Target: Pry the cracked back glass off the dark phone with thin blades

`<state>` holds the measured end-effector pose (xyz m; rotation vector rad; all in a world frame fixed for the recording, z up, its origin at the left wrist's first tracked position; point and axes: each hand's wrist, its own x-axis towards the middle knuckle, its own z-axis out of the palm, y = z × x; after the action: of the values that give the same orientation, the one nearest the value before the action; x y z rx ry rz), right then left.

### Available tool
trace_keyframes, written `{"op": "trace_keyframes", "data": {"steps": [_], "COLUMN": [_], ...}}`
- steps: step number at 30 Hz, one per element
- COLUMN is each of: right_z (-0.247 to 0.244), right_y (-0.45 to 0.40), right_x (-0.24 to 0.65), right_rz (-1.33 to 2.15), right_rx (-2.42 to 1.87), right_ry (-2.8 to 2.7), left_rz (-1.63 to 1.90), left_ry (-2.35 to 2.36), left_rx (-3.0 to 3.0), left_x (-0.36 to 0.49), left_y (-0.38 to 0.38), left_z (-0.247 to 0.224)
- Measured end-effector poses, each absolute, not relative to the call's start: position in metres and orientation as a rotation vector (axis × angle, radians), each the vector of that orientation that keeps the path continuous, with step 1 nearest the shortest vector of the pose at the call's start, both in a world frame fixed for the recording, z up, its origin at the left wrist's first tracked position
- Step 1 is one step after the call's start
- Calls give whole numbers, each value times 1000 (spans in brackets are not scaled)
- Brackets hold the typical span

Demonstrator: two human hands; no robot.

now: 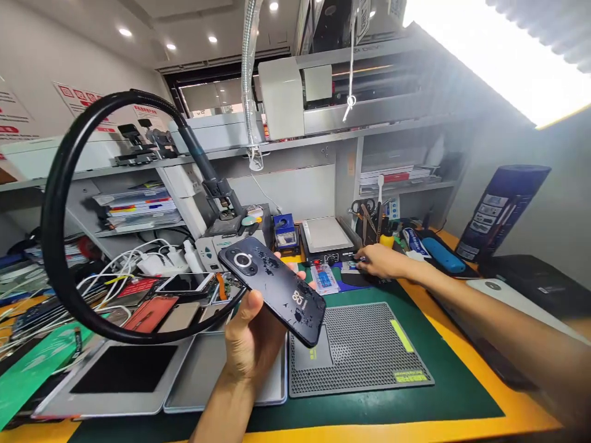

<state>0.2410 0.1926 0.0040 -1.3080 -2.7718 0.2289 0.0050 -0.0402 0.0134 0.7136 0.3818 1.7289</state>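
Observation:
A dark phone [281,289] with a round camera ring and worn, flaking patches on its back is tilted above the bench, its back facing up. My left hand [253,326] is closed around it, thumb on the near edge and fingertips showing at the far edge. My right hand [376,261] reaches to small items at the right front corner of a flat heating plate [327,235]; its fingers are bent, and what they touch or hold is too small to make out. Below the phone lies a grey perforated mat [364,351] on a green mat [462,381].
A thick black hose [58,246] loops at the left. Trays [178,394], a tablet [124,369], phones and white cables crowd the left side. Scissors and tools stand behind my right hand. A blue case [443,255] and a rolled purple package [503,209] are at the right.

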Motion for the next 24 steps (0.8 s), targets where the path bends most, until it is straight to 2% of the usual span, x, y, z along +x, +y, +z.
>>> {"op": "trace_keyframes", "data": {"steps": [6,11,18,24], "right_z": [33,28,30,25], "right_y": [195,186,177,192], "right_x": [277,282,278,272], "right_rz": [361,453,486,437], "right_rx": [-1528,-1642,-1731,-1723], "right_ry": [-2803,-2878,-2987,-2800], "left_rz": [1724,1720,1735,1717], "left_ry": [634,794,830,775], "left_rx": [632,597,563,531], "left_x": [4,11,17,15], "left_y": [-40,-40,-41,-41], "left_z": [12,19,23,21]}}
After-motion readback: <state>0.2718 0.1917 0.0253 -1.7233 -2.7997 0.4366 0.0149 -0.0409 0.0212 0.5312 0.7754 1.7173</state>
